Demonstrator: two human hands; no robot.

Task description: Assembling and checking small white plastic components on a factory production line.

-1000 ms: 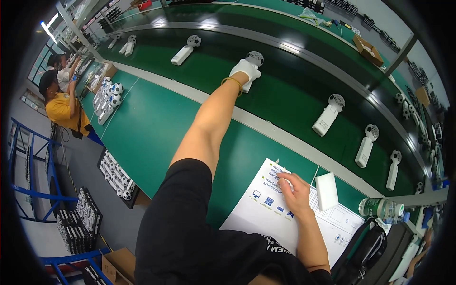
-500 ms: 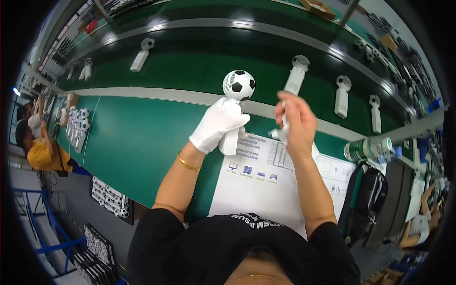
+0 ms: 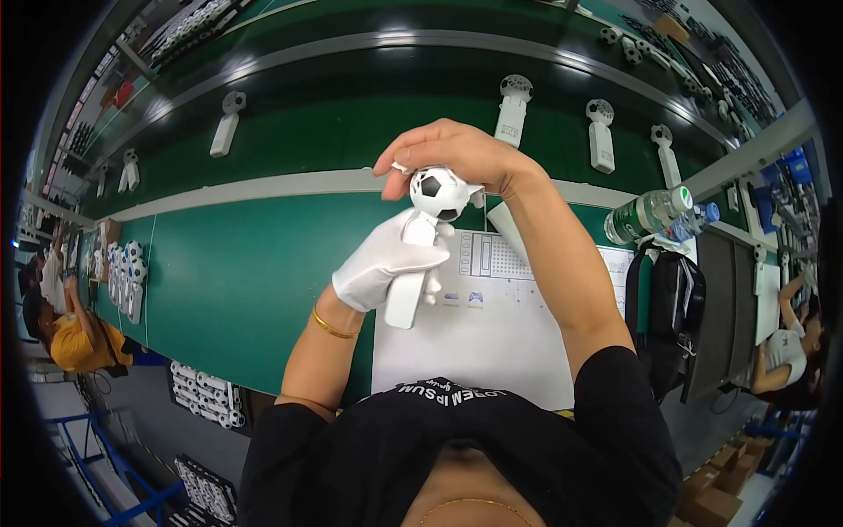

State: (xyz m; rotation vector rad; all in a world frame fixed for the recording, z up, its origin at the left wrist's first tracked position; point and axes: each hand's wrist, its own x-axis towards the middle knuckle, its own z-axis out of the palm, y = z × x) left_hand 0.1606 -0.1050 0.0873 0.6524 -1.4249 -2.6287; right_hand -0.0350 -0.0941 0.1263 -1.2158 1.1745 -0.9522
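My left hand (image 3: 386,259), in a white glove, is closed round the white handle of a handheld fan (image 3: 405,300) with a round black-and-white football head (image 3: 436,193). The fan is tilted, its head pointing away from me. My bare right hand (image 3: 452,158) curves over the far side of the ball head, fingers bent. A white, cloth-like piece (image 3: 477,195) pokes out beneath its palm, and a white bit shows at its fingertips. Most of that piece is hidden. Below both hands lies a white printed sheet (image 3: 465,342) on the green table.
Several similar fans (image 3: 601,136) lie on the dark green belt beyond the metal edge. More fans (image 3: 132,272) stand grouped at the far left. Bottles (image 3: 645,217) and a black backpack (image 3: 672,303) are on the right. People sit at both sides.
My right hand has moved left from beside the fan to over its ball head. My left hand has drawn the fan nearer and lower. The whole view has shifted slightly.
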